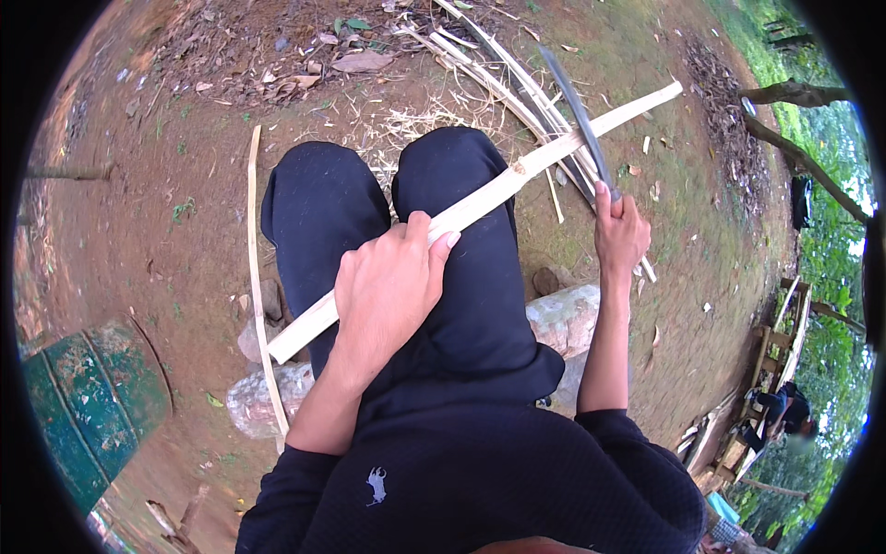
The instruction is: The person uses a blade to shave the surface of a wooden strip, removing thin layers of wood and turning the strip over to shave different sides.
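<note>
Here's the left hand, centre of the frame, clamped down over a long pale bamboo strip and pinning it across the black-trousered knees; fingers wrapped over the top, thumb side toward the upper right. The strip runs on a diagonal from lower left of centre, near the stones, up to the upper right, its far end jutting out over the bare dirt ground. Over on the right, the right hand is clenched around the handle of a long dark curved blade, which rises toward the top of the frame and crosses the strip just past the knee. Judging by its straight line, that strip looks stiff and light, smooth-skinned and likely slick, with split edges that could be sharp, so the flat middle over the thigh seems the sound place to take hold. A second thin sliver lies along the left of the legs, more cut strips are piled at the top, and a green drum sits lower left.
</note>
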